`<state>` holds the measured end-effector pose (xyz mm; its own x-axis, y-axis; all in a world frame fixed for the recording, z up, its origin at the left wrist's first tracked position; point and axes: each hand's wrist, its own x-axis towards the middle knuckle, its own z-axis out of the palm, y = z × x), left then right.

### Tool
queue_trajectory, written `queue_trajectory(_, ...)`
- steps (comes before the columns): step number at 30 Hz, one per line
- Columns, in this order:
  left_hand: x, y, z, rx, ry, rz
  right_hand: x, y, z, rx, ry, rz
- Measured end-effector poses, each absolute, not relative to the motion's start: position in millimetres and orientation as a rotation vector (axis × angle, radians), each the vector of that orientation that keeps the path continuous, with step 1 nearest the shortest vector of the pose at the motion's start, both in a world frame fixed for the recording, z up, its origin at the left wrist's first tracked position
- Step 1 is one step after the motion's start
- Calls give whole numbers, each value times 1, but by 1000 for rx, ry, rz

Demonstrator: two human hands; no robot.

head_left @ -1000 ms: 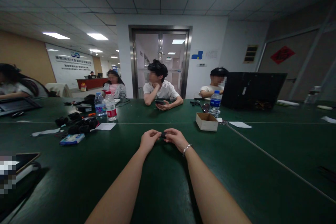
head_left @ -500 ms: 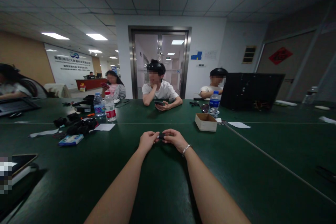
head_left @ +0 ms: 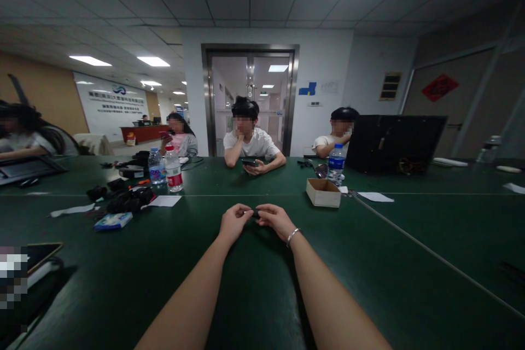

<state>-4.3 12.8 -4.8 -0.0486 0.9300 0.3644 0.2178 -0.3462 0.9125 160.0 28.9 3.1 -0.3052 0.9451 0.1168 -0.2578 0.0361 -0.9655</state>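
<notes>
A small black object (head_left: 256,213) is pinched between my two hands over the green table; its kind is too small to make out. My left hand (head_left: 234,223) has thumb and forefinger closed at the object's left end. From the other side, the fingertips of my right hand (head_left: 279,221) grip it and cover most of it. A silver bracelet (head_left: 292,235) circles my right wrist.
An open cardboard box (head_left: 323,197) stands ahead to the right, near a blue-labelled bottle (head_left: 336,163). Two bottles, black gear (head_left: 130,198) and a blue-white packet (head_left: 114,221) lie left. Across the table a person (head_left: 250,142) holds a phone. A black monitor (head_left: 396,145) stands right.
My fingers have come closer together, and less of the black object shows between them. A silvery part seen at its left end earlier is now hidden. The view has shifted slightly.
</notes>
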Motion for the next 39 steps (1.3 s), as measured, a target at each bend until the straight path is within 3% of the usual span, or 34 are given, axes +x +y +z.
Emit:
queue_trajectory(10,-3,17,-7,1472,1295,1289,161,29,1,-774,-1304,1482)
queue_trajectory(39,-1,12,-1,1387,1035,1474,159,30,2,-817,-1308,1444)
